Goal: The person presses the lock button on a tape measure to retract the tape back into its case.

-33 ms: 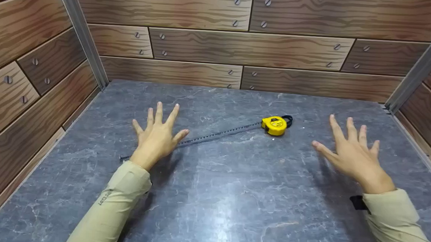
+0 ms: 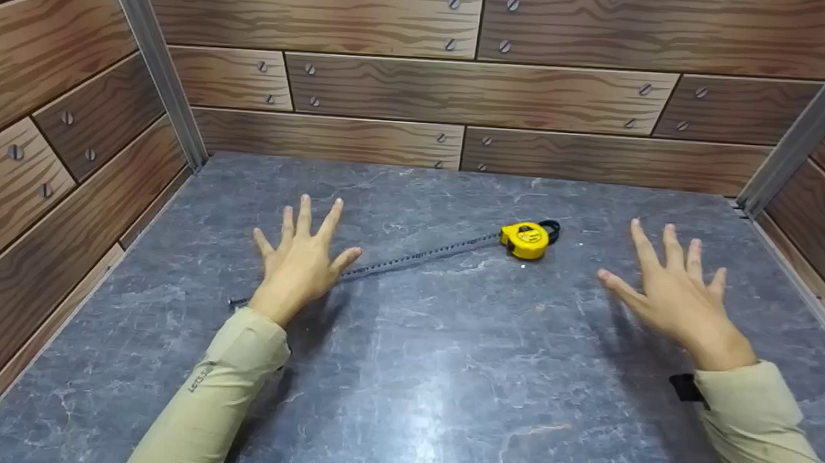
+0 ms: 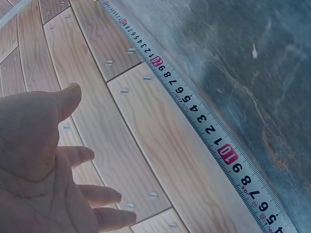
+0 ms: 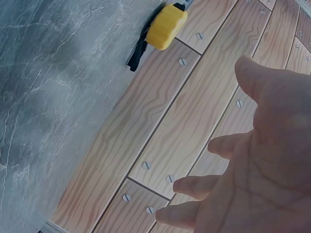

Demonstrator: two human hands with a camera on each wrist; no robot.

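A yellow tape measure with a black wrist strap lies on the grey marbled tabletop, its blade drawn out toward the left. In the head view my left hand is over the blade with fingers spread, hiding part of it; the blade's end hook shows beside the wrist. Black numbers and red-marked tens line the blade in the left wrist view. To the right of the case, my right hand has its fingers spread and holds nothing. The right wrist view shows the yellow case beyond the thumb.
Wood-print panels with printed screws wall in the back and both sides. Grey metal posts stand at the back corners. Tiny white specks lie near the case, and light glares off the tabletop at the front.
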